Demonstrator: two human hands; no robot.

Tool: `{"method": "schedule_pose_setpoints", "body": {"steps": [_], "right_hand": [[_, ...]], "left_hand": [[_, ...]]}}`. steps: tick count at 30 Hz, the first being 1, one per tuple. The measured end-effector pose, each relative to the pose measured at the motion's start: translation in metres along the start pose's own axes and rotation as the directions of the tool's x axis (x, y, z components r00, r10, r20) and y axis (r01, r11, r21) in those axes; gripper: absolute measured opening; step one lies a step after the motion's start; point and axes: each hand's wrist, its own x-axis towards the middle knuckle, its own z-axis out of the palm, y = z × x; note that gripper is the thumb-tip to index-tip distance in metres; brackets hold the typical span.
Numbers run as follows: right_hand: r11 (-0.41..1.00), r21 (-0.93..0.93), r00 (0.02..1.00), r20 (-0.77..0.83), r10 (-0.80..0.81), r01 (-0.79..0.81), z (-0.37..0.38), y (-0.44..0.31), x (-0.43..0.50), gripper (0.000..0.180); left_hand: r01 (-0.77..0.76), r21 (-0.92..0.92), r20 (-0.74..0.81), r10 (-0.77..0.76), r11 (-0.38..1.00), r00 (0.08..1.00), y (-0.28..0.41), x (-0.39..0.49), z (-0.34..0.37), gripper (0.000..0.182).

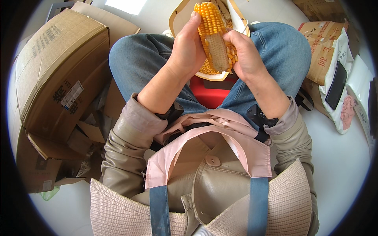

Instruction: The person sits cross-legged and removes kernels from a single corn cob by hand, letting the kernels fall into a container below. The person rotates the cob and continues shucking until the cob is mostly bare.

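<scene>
Both hands hold an ear of dried yellow corn (210, 20) between the knees. My left hand (189, 44) is closed around its left side, thumb near the top. My right hand (246, 53) grips its right side, thumb on the cob, with loose kernels (231, 53) between the palm and the ear. Kernels cover the upper part of the ear; a bare patch of pale cob (217, 51) shows lower down. Beneath is a white container with a tan rim (180, 13), holding loose kernels (207, 68) and what looks like a bare cob, partly hidden by the ear and hands.
Large open cardboard boxes (65, 73) stand at the left. On the right are a printed cardboard box (320, 53), a white bag (344, 56), a black phone-like device (336, 85) and a pink cloth item (347, 112). A red object (209, 96) lies between the thighs.
</scene>
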Motion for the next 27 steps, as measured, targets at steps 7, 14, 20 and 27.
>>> {"method": "schedule_pose_setpoints", "body": {"steps": [7,14,20,27], "right_hand": [[1.000,-0.008,1.000,-0.019,-0.004,0.004,-0.0006,0.0020,0.0010,0.019],[0.999,-0.036,1.000,-0.007,-0.006,0.006,-0.0005,0.0034,0.0002,0.023],[0.992,-0.122,0.999,0.035,-0.028,0.033,-0.0027,0.0050,0.0028,0.027],[0.990,-0.133,0.998,0.041,-0.050,0.055,-0.0035,0.0084,0.0029,0.027]], "left_hand": [[0.019,0.027,-0.011,-0.019,0.999,1.000,0.0004,-0.0012,0.0033,0.045],[0.036,0.026,-0.017,-0.036,0.999,0.999,0.0011,-0.0004,0.0032,0.044],[0.048,0.029,-0.020,-0.047,0.998,0.999,-0.0010,0.0018,-0.0002,0.041],[0.076,0.029,-0.021,-0.075,0.997,0.997,-0.0026,0.0033,-0.0038,0.042]]}}
